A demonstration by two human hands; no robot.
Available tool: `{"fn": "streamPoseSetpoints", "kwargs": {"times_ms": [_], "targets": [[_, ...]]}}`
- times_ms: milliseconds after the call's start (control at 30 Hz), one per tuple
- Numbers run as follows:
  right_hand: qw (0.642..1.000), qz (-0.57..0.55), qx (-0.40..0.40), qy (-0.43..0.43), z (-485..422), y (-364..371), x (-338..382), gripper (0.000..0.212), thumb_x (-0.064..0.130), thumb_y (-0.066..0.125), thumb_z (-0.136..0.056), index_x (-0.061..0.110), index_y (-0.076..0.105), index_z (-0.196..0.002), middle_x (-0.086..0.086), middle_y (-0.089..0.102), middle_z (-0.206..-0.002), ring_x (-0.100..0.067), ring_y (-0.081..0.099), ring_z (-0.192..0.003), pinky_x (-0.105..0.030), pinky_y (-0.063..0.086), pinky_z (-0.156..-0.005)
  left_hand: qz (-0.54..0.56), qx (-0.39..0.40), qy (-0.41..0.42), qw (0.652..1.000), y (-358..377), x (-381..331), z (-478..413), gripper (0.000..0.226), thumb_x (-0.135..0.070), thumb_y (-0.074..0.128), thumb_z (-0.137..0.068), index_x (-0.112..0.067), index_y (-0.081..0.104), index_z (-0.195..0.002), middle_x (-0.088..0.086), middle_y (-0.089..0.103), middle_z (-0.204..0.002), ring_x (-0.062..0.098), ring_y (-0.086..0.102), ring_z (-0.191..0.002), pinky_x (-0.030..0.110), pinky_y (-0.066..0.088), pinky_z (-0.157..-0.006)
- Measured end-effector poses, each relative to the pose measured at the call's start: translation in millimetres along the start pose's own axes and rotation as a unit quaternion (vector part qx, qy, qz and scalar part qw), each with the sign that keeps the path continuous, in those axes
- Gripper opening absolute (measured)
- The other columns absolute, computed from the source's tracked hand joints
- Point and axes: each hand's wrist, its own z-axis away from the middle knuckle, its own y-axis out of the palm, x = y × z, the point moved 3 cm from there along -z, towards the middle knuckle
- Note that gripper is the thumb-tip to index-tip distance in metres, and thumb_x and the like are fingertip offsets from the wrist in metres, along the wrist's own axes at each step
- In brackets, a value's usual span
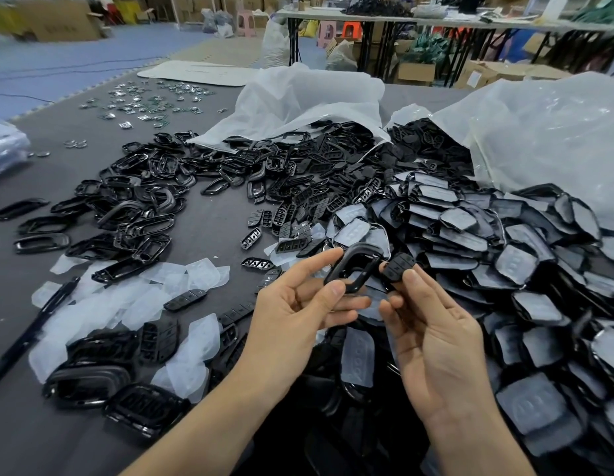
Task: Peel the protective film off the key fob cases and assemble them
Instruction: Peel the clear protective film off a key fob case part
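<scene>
My left hand pinches a glossy black key fob frame between thumb and fingers, holding it up in the middle of the view. Just to its right, my right hand pinches a small black button pad at its fingertips, close beside the frame's right edge. Whether the pad touches the frame I cannot tell. Peeled clear film pieces lie scattered on the grey table to the left of my hands.
A heap of film-covered cases fills the right side. Black frames pile at the left, button pads in the middle. Two open white plastic bags spill parts at the back. Small circuit boards lie far left.
</scene>
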Motion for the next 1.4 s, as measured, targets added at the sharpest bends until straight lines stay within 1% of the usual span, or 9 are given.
{"fn": "streamPoseSetpoints", "kwargs": {"times_ms": [433,633,733,833,967,1067,1133,1267,1400], "targets": [[0.999,0.025,0.013,-0.018,0.4,1.0,0.0,0.02,0.008,0.068,-0.065,0.01,0.072,-0.085,-0.003,0.066,-0.061,-0.007,0.056,-0.047,-0.019,0.053,-0.049,-0.007,0.013,0.014,1.0,0.4,-2.4,2.2,0.039,-0.02,0.062,-0.079,-0.019,0.061,-0.118,0.007,0.074,-0.078,0.022,0.074,-0.079,0.02,0.055,-0.065],[0.995,0.045,0.047,-0.069,1.0,1.3,1.0,0.031,-0.006,0.056,-0.086,0.013,0.063,-0.11,-0.004,0.057,-0.063,-0.011,0.057,-0.048,-0.023,0.054,-0.051,-0.027,0.012,0.026,0.999,-0.2,-4.3,2.6,0.049,-0.022,0.061,-0.081,-0.02,0.054,-0.129,0.008,0.075,-0.094,0.021,0.073,-0.08,0.02,0.055,-0.065],[0.993,0.057,0.05,-0.09,1.2,0.0,1.9,0.022,-0.007,0.056,-0.087,0.01,0.064,-0.097,-0.006,0.057,-0.065,-0.014,0.061,-0.05,-0.023,0.054,-0.051,-0.032,0.008,0.027,0.999,-1.0,-4.5,2.1,0.045,-0.022,0.061,-0.08,-0.022,0.057,-0.125,0.005,0.075,-0.095,0.019,0.073,-0.078,0.02,0.055,-0.063],[0.989,0.091,0.046,-0.106,-0.9,-1.9,0.9,0.019,-0.007,0.06,-0.083,0.012,0.061,-0.081,-0.002,0.065,-0.068,-0.014,0.064,-0.058,-0.017,0.05,-0.05,-0.03,-0.001,0.024,0.999,-2.0,-3.3,1.4,0.038,-0.022,0.062,-0.079,-0.022,0.062,-0.117,0.004,0.076,-0.093,0.018,0.073,-0.074,0.021,0.055,-0.062],[0.979,0.136,0.039,-0.145,-2.4,-4.2,0.4,0.027,-0.005,0.066,-0.08,0.021,0.062,-0.072,0.001,0.072,-0.076,-0.01,0.067,-0.077,-0.017,0.053,-0.071,-0.018,-0.006,0.021,1.0,-2.8,-2.9,1.0,0.033,-0.021,0.062,-0.079,-0.023,0.064,-0.112,0.006,0.075,-0.094,0.018,0.073,-0.073,0.022,0.055,-0.062],[0.97,0.165,0.038,-0.174,-1.4,-3.6,2.1,0.028,-0.005,0.068,-0.078,0.021,0.064,-0.07,0.002,0.072,-0.073,-0.006,0.068,-0.076,-0.011,0.05,-0.068,-0.004,0.002,0.02,1.0,-2.2,-2.9,1.5,0.032,-0.02,0.059,-0.082,-0.016,0.063,-0.114,0.01,0.075,-0.096,0.02,0.073,-0.076,0.023,0.055,-0.063],[0.969,0.163,0.04,-0.183,-0.7,-2.8,2.3,0.026,-0.005,0.069,-0.077,0.02,0.063,-0.072,0.005,0.071,-0.069,-0.001,0.065,-0.068,-0.008,0.047,-0.062,0.001,0.008,0.019,1.0,-2.1,-2.8,1.7,0.03,-0.02,0.058,-0.084,-0.012,0.062,-0.113,0.01,0.075,-0.094,0.02,0.073,-0.078,0.023,0.056,-0.064],[0.955,0.197,0.018,-0.221,0.0,-3.4,2.5,0.033,-0.004,0.069,-0.079,0.028,0.066,-0.086,0.007,0.072,-0.078,-0.007,0.069,-0.074,-0.013,0.052,-0.066,-0.01,0.027,0.016,0.999,0.4,-2.6,1.9,0.026,-0.02,0.057,-0.083,-0.01,0.063,-0.107,0.009,0.075,-0.088,0.018,0.073,-0.078,0.021,0.055,-0.064],[0.96,0.188,0.022,-0.206,-0.9,-3.1,0.0,0.032,-0.008,0.065,-0.083,0.022,0.07,-0.095,0.01,0.067,-0.07,-0.008,0.069,-0.07,-0.018,0.055,-0.064,-0.038,0.03,0.02,0.999,2.3,-1.6,2.2,0.024,-0.02,0.058,-0.081,-0.015,0.066,-0.104,0.006,0.076,-0.085,0.016,0.072,-0.075,0.022,0.057,-0.065]]}}
